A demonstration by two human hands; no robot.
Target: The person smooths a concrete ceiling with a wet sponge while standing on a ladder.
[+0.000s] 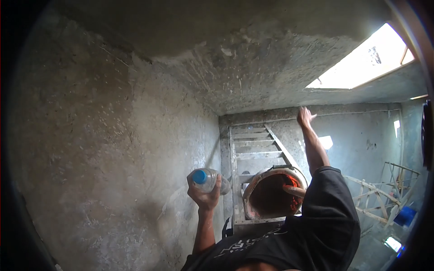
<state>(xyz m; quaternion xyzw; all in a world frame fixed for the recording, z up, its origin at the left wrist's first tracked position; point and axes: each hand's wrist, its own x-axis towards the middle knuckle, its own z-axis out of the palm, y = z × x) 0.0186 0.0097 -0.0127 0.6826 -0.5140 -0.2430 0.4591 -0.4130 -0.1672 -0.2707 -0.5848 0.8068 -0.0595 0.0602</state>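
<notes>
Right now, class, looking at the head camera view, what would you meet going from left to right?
Bottle in the left hand → round tub → raised right hand → wooden frame.

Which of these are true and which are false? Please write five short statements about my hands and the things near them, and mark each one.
1. The left hand holds a bottle. True.
2. The bottle's cap is red. False: it is blue.
3. The ladder has several rungs. True.
4. The right hand grips a rung. False: it is raised, gripping nothing visible.
5. The bucket is orange-red in places inside. True.
</notes>
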